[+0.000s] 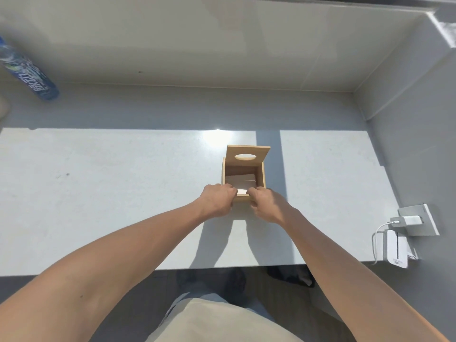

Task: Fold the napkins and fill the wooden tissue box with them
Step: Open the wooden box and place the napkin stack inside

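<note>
A wooden tissue box (262,177) stands on the white table (98,193), its lid (248,155) with an oval slot tipped up at the back. White folded napkins (243,181) lie inside. My left hand (218,199) and my right hand (265,204) are at the box's near rim, fingers curled. Together they pinch a folded white napkin (242,192) over the front edge of the box.
A blue labelled bottle (29,75) lies at the far left. At the right edge, a wall socket with a white charger (410,219) and a white device (397,250) on a cable. A wall runs behind and to the right.
</note>
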